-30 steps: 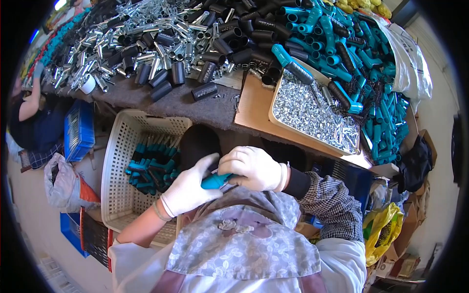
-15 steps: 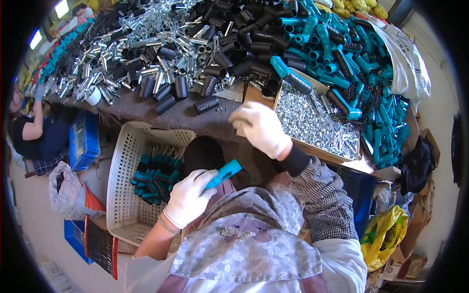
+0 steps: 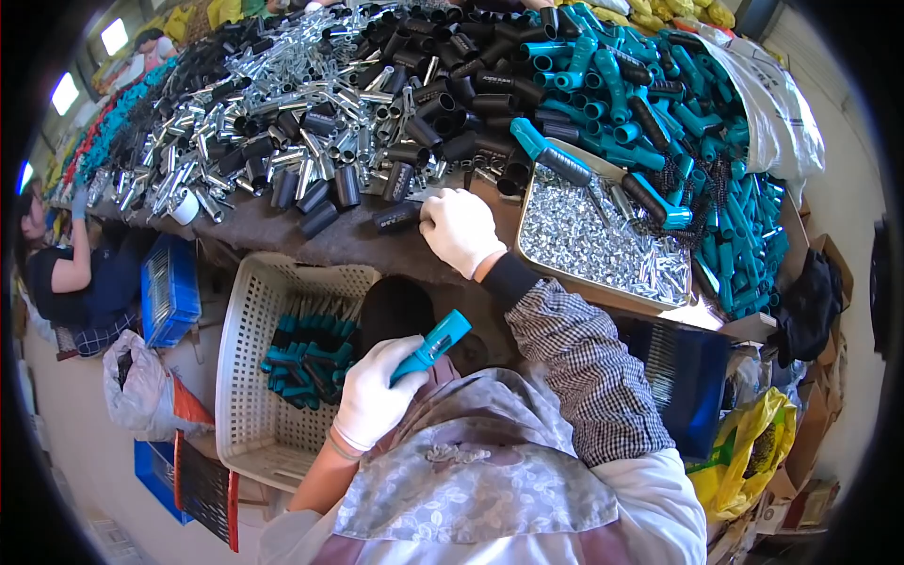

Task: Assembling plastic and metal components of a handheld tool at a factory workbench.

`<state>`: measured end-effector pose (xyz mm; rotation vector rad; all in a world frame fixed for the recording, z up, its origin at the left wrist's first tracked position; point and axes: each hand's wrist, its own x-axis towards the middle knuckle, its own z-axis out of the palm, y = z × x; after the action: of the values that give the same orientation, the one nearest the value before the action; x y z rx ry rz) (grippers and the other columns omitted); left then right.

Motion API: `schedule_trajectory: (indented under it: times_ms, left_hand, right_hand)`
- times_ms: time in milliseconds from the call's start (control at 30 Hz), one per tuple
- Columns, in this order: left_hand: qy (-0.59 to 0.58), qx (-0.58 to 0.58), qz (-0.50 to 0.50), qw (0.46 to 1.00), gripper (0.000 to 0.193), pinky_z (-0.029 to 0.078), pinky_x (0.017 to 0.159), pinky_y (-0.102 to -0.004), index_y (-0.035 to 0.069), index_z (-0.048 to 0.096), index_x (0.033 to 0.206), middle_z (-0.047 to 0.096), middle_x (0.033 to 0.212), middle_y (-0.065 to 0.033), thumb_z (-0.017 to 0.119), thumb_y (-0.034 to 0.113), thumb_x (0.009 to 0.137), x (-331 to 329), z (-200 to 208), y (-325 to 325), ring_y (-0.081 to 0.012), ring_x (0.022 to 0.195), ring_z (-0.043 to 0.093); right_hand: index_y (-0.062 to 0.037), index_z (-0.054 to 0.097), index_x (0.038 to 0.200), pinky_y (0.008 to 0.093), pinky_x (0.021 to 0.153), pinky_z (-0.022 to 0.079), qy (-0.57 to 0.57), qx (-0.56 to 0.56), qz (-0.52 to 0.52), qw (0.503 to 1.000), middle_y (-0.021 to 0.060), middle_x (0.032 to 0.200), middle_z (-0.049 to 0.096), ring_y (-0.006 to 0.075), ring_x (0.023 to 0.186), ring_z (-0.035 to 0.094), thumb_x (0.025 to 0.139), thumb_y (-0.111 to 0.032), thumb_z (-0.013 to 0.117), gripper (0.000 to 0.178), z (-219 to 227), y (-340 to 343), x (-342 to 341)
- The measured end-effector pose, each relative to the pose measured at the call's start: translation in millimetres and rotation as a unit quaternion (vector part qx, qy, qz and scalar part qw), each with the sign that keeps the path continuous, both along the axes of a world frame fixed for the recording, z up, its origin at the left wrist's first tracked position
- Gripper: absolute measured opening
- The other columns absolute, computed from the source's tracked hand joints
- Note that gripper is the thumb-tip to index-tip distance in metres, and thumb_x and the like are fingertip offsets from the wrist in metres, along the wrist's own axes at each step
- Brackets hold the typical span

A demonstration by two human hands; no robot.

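Note:
My left hand [image 3: 377,388], in a white glove, is wrapped round a teal plastic handle [image 3: 443,341], tubular with a dark slot in its side. It holds the handle tilted in front of my apron. My right hand [image 3: 460,232], also gloved, is at the table's near edge with its fingers curled down; anything in them is hidden. Beside it lies a black tube [image 3: 395,217] with light printing. To its right is a shallow tray [image 3: 521,247] of small shiny metal parts, with a teal-and-black handle [image 3: 554,153] lying across its far left corner.
Silver metal tubes [image 3: 240,104], black tubes [image 3: 490,75] and teal handles [image 3: 650,122] are heaped across the table. A cream basket [image 3: 235,377] below holds several teal-and-black pieces [image 3: 311,353]. At far left sits another person [image 3: 71,273] beside a blue crate [image 3: 169,292]. A yellow bag [image 3: 749,452] stands right.
My right hand has moved left and slightly down, from beside the tray to the table edge by the black tube. My left hand still holds the teal handle, now tilted more upright.

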<state>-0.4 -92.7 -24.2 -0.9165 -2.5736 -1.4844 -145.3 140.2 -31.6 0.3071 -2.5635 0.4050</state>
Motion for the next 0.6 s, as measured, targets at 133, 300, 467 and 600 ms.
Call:
schedule_trajectory:
  times_ms: [133, 300, 467, 600]
  left_hand:
    - [-0.332, 0.226, 0.069, 0.913, 0.046, 0.057, 0.07, -0.0307, -0.009, 0.059, 0.128, 0.071, 0.101, -0.0156, 0.071, 0.0, 0.084, -3.8, -1.1, -7.5, -0.0193, 0.079, 0.07]
    - [-0.376, 0.337, 0.035, 0.863, 0.05, 0.057, 0.063, -0.0269, -0.01, 0.05, 0.139, 0.067, 0.108, -0.0138, 0.061, 0.016, 0.097, -26.1, -2.1, 18.4, -0.0154, 0.076, 0.066]
    - [-0.42, 0.384, 0.079, 0.818, 0.047, 0.058, 0.063, -0.0283, -0.006, 0.051, 0.14, 0.068, 0.11, -0.0125, 0.061, 0.015, 0.099, -40.8, -35.8, 18.1, -0.0166, 0.079, 0.067]
    - [-0.43, 0.405, 0.071, 0.804, 0.048, 0.059, 0.062, -0.0294, -0.006, 0.05, 0.141, 0.068, 0.11, -0.0135, 0.062, 0.017, 0.1, -33.2, -41.6, 11.0, -0.0173, 0.079, 0.067]
  right_hand:
    - [-0.0038, 0.071, 0.089, 0.0375, 0.076, 0.055, -0.11, -0.307, 0.015, 0.945, 0.0144, 0.086, 0.071, 0.0314, 0.081, 0.07, 0.081, -0.017, 0.072, 0.015, 40.2, -6.0, 48.6]
    - [-0.0095, 0.069, 0.085, 0.0405, 0.076, 0.053, 0.015, -0.08, -0.025, 0.996, 0.0089, 0.085, 0.067, 0.0307, 0.085, 0.067, 0.083, -0.016, 0.07, 0.007, -5.1, 6.6, 59.2]
    - [-0.0114, 0.068, 0.084, 0.0446, 0.076, 0.052, -0.011, -0.088, -0.019, 0.996, 0.0103, 0.088, 0.065, 0.0321, 0.089, 0.064, 0.085, -0.019, 0.067, 0.008, -10.7, 1.9, 43.1]
    - [-0.0129, 0.073, 0.087, 0.044, 0.078, 0.052, 0.022, -0.102, -0.028, 0.994, 0.0092, 0.087, 0.065, 0.0319, 0.09, 0.065, 0.085, -0.021, 0.068, 0.01, -8.3, -0.8, 23.5]
